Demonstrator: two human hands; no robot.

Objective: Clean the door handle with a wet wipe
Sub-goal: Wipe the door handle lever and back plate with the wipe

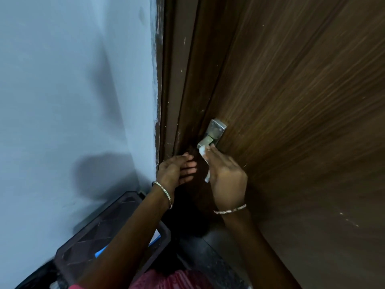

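A silver metal door handle [212,135] sits on the brown wooden door [302,101], near its left edge. My right hand [226,176] is shut on a white wet wipe [203,152] and presses it against the lower end of the handle. Most of the wipe is hidden inside the hand; a strip of it shows below the palm. Just left of the handle, beside the door edge, my left hand [177,171] hangs with its fingers apart and slightly curled, holding nothing. Both wrists carry thin bangles.
A dark brown door frame [173,80] runs up the left of the door, against a pale blue wall [73,90]. A dark plastic crate [100,243] with something blue and white in it stands at the lower left. Dark floor lies below.
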